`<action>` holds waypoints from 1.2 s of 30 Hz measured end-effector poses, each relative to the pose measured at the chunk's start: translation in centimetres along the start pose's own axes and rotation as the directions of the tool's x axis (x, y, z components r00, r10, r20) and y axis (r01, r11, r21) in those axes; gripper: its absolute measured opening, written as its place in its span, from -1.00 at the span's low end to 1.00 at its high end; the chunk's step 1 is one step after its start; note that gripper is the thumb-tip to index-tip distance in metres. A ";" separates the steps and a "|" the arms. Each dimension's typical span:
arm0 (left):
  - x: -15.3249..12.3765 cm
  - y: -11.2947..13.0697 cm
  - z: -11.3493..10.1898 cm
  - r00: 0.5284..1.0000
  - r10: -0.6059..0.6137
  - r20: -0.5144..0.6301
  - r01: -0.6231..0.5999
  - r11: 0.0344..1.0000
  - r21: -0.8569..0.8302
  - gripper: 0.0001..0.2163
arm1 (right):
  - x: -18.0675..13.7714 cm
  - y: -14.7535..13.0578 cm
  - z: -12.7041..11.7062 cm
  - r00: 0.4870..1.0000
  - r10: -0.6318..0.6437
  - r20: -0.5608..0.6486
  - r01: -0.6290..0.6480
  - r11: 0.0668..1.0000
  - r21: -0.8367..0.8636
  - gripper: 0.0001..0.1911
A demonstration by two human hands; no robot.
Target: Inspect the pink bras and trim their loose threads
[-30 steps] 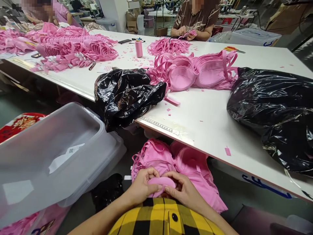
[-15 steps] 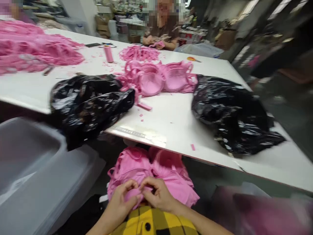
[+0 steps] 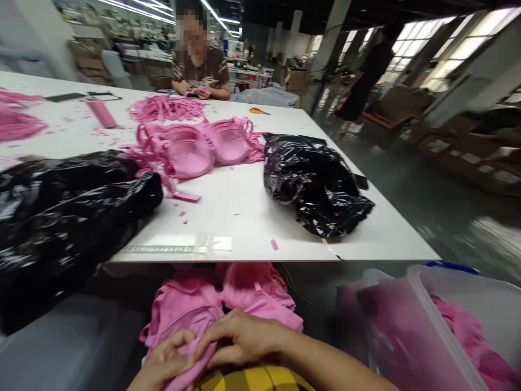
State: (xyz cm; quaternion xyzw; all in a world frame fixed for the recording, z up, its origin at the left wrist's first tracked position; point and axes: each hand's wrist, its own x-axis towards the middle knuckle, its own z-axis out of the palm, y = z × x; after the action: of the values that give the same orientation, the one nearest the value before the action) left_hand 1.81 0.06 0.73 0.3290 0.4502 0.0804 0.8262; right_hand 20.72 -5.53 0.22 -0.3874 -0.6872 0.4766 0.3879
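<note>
Head view: low in front of the yellow-and-black checked shirt, the left hand and right hand meet on a soft, folded piece of pink fabric. Fingers and thumb of each pinch it, close together. Just beyond lies a pile of pink padded cloth bras, below the edge of a flat white table bearing two crinkled, shiny black plastic bags.
</note>
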 end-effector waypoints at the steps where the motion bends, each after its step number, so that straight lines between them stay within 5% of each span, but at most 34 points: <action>1: -0.1 0.3 0.4 1.000 -0.013 0.009 0.013 1.000 -0.026 -0.76 | 0.0 -0.3 -0.2 1.000 0.013 0.011 -0.013 1.000 0.003 -0.75; 7: -0.8 -0.1 1.1 1.000 -0.006 0.016 0.008 0.995 -0.099 -0.75 | -0.3 -1.1 0.6 0.996 0.070 -0.057 -0.073 0.996 -0.045 -0.82; 11: -1.5 -0.3 1.1 0.991 0.125 -0.054 -0.128 0.991 -0.043 -0.74 | -0.3 -0.4 1.9 0.989 0.039 -0.146 -0.043 0.999 -0.029 -0.87; 15: -2.3 0.4 1.0 0.895 0.432 -0.113 -0.392 0.880 0.268 -0.85 | 0.1 -0.4 2.7 0.959 0.024 -0.282 -0.025 1.000 -0.002 -0.93; 21: -2.8 0.7 0.6 0.780 0.621 -0.073 -0.506 0.696 0.510 -0.89 | 0.9 -1.0 3.3 0.929 0.225 -0.295 -0.174 0.966 0.189 -0.89; 26: -2.9 0.6 0.4 0.739 0.672 -0.045 -0.527 0.620 0.581 -0.92 | 0.8 -0.5 3.8 0.894 0.388 -0.223 -0.278 0.872 0.403 -0.79; 34: -3.3 -0.1 0.3 0.733 0.674 0.089 -0.525 0.479 0.704 -0.80 | 0.2 -0.1 4.0 0.904 0.333 -0.269 -0.199 0.883 0.424 -0.75; 36: -3.2 -0.5 0.2 0.716 0.688 0.120 -0.556 0.459 0.693 -0.90 | -0.1 0.2 4.4 0.908 0.347 -0.234 -0.217 0.868 0.446 -0.76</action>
State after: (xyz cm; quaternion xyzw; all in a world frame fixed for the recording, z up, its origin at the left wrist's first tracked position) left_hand 0.03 -1.83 2.75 0.7425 0.3651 0.2337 0.5107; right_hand 16.85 -7.10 -1.06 -0.4636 -0.4384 0.5961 0.4874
